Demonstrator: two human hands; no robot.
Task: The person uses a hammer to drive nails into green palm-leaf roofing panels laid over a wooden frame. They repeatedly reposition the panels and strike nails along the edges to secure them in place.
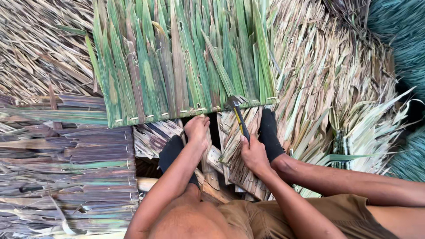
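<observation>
my hammer (239, 120): yellow-black handle | leaf panel (181, 57): striped green | my socks (268, 132): black | my shorts (283, 219): brown | dry thatch (327, 66): tan

Daylight falls on a floor covered in dry tan leaves (336, 57), with grey weathered thatch panels (66, 177) stacked at left.

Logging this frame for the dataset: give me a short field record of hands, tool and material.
setting: person seated on layered palm-leaf thatch panels
left hand: fingers curled on the lower edge of the green panel
right hand: gripping the hammer by its yellow-and-black handle
hammer head: at the green panel's stitched lower edge
feet: in black socks, resting on a dry panel
surroundings: greyed panels left, dry leaves right
</observation>
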